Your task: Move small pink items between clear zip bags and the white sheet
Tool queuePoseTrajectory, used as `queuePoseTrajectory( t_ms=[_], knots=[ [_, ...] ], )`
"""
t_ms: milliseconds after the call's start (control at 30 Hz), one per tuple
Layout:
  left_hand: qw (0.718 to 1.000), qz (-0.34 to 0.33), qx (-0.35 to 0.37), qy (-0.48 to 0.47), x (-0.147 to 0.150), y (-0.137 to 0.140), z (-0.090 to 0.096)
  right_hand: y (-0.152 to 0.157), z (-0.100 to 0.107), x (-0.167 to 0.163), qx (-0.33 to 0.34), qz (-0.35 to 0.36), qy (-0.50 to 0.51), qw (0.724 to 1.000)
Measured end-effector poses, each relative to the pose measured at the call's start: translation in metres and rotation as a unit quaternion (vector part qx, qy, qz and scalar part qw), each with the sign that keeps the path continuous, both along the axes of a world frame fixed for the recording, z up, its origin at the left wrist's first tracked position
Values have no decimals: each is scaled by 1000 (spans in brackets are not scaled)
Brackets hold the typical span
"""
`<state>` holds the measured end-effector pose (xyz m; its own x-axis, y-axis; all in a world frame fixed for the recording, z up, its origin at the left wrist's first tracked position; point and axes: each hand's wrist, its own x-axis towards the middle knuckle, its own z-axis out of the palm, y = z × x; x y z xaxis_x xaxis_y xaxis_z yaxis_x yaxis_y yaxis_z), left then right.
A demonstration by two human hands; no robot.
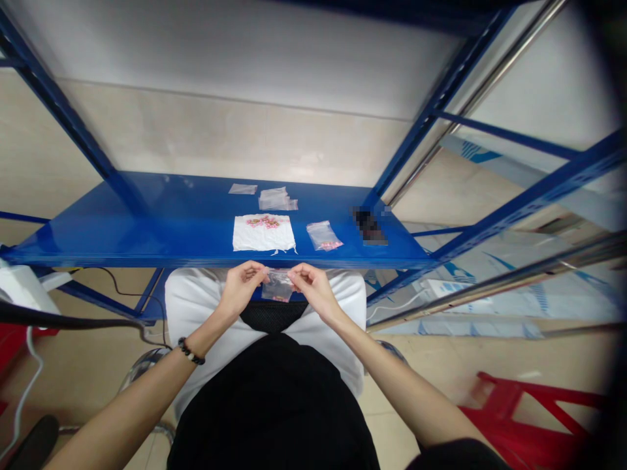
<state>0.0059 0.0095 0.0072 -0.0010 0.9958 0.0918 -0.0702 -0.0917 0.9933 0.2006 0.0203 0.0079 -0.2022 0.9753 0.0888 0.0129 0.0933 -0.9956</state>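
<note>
Between my two hands hangs a small clear plastic bag (277, 286) with a few pink bits at its bottom. My left hand (245, 282) pinches its upper left corner, and my right hand (311, 284) pinches the upper right corner. The bag is over my lap, just in front of the shelf edge. Beyond it on the blue shelf (186, 238) lies a white cloth pouch (264, 240) with small pink pieces on top. Right of the pouch is another clear bag (322, 234) with pink pieces in its lower end.
Flat clear bags (275, 198) lie in a small pile at the back of the shelf, with a single one (243, 188) to their left. A dark, pixelated object (371, 228) lies at the right. Blue uprights frame the shelf; a red stool (514, 411) stands low at right.
</note>
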Motion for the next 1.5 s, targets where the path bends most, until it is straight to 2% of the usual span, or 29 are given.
queuePoseTrajectory(
  t_ms=[167, 267, 400, 567, 700, 900, 1100, 1267, 1500],
  knots=[
    [1000, 18, 11, 18, 0, 2, -4, 1, 0, 2, -19, 9, 2, 1000],
    [997, 21, 46, 64, -1, 2, -3, 2, -2, 3, -16, 8, 3, 1000],
    [986, 33, 90, 139, 0, 0, -1, 3, -3, 4, 5, 1, -11, 1000],
    [981, 48, 96, 160, 2, -1, -1, 8, -2, 8, 56, -9, -61, 996],
    [984, 42, 92, 144, 3, -1, -1, 9, 0, 11, 57, -1, -71, 996],
    [990, -11, 75, 116, 4, -5, 0, 3, 3, 7, 32, 16, -34, 999],
    [995, -19, 68, 70, 5, -7, -2, -2, 2, 2, 11, 48, -30, 998],
    [999, -23, 40, 9, 5, -5, -3, -4, 4, 1, 20, 34, -15, 999],
    [999, -29, 28, -4, 4, -6, 2, -6, 4, -1, 7, 22, 17, 1000]
  ],
)
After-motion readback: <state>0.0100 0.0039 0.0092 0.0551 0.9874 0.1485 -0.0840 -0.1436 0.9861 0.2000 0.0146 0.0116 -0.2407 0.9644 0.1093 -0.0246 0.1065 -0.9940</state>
